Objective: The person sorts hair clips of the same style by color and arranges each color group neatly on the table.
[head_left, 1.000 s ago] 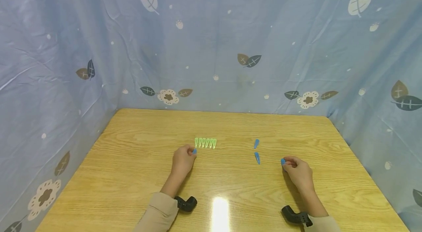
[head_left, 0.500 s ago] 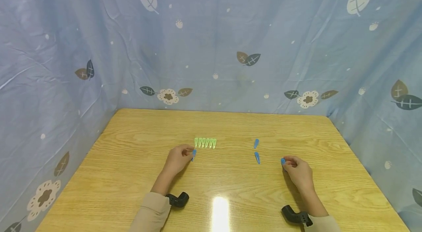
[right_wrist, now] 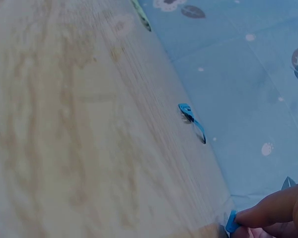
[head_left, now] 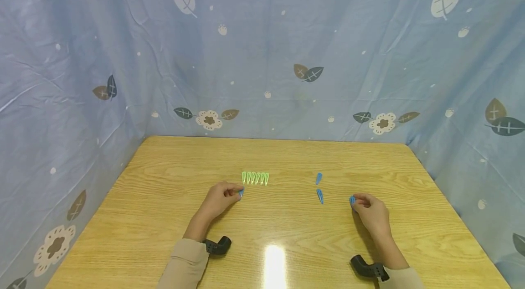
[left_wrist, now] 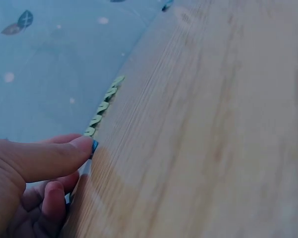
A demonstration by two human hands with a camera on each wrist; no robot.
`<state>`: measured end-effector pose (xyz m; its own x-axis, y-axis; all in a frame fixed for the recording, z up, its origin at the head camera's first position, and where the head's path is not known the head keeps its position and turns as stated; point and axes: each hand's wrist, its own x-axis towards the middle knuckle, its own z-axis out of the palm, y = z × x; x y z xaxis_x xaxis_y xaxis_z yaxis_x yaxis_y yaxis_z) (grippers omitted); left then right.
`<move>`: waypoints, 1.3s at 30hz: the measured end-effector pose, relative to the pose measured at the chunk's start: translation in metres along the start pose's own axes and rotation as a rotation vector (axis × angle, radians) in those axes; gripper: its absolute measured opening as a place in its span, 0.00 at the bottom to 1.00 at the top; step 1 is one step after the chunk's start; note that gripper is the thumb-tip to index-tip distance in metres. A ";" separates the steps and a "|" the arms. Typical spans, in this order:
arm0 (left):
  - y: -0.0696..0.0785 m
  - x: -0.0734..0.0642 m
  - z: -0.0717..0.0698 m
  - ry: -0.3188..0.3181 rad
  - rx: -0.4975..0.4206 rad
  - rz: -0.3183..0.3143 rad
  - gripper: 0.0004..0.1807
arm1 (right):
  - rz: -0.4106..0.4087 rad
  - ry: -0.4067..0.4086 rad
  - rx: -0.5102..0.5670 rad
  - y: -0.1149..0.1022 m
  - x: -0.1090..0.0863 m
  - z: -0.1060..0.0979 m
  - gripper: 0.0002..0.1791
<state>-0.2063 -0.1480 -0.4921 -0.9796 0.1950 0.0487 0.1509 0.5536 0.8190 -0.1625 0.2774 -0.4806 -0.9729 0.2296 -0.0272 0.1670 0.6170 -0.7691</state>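
Note:
My left hand [head_left: 221, 198] pinches a blue snap hair clip [head_left: 241, 193] between thumb and index finger, just below the left end of a row of light green hair clips [head_left: 255, 178]. In the left wrist view only a bit of that blue clip [left_wrist: 94, 147] shows past the thumb tip. Further right, another blue hair clip [head_left: 352, 200] is held between the thumb and fingers of my right hand [head_left: 372, 214]; its wide end sticks out in the right wrist view. Two more blue hair clips, an upper one [head_left: 319, 178] and a lower one [head_left: 320, 196], lie between the hands.
Everything lies on a wood-grain table [head_left: 287, 225] with a bright glare spot near its front. A blue patterned curtain [head_left: 262, 52] closes off the back and both sides. Black curved mounts, a left one [head_left: 218, 245] and a right one [head_left: 369, 268], sit at the wrists.
My left hand has shifted slightly left, and its wrist has swung left too, leaving more of its blue clip in sight. The right hand has stayed nearly still.

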 end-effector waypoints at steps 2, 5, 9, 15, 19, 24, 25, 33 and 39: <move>-0.001 0.000 0.000 0.004 -0.013 -0.006 0.13 | 0.007 -0.001 0.019 -0.001 0.000 -0.001 0.18; -0.003 0.000 0.000 0.003 -0.030 -0.009 0.13 | 0.007 -0.012 0.058 -0.004 0.000 -0.002 0.18; -0.005 0.001 0.000 0.002 -0.048 -0.014 0.13 | -0.010 -0.043 0.115 -0.013 -0.003 -0.002 0.19; -0.006 0.002 0.001 0.021 -0.038 -0.008 0.13 | -0.056 -0.120 0.187 -0.036 -0.006 0.014 0.19; -0.006 0.002 0.001 0.028 -0.049 -0.005 0.13 | -0.101 -0.180 0.276 -0.053 -0.007 0.032 0.17; -0.006 0.002 0.002 0.024 -0.054 0.003 0.13 | -0.149 -0.222 0.333 -0.072 -0.007 0.058 0.15; -0.006 0.002 0.002 0.025 -0.053 0.001 0.13 | -0.161 -0.234 0.343 -0.075 -0.007 0.064 0.15; -0.006 0.003 0.003 0.024 -0.050 0.009 0.14 | -0.217 -0.306 0.467 -0.100 -0.006 0.116 0.13; -0.006 0.001 0.002 0.026 -0.040 0.008 0.13 | -0.193 -0.325 0.517 -0.119 -0.008 0.149 0.12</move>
<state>-0.2085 -0.1497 -0.4985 -0.9815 0.1785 0.0697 0.1541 0.5193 0.8406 -0.1980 0.0897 -0.4843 -0.9902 -0.1392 0.0130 -0.0358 0.1626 -0.9860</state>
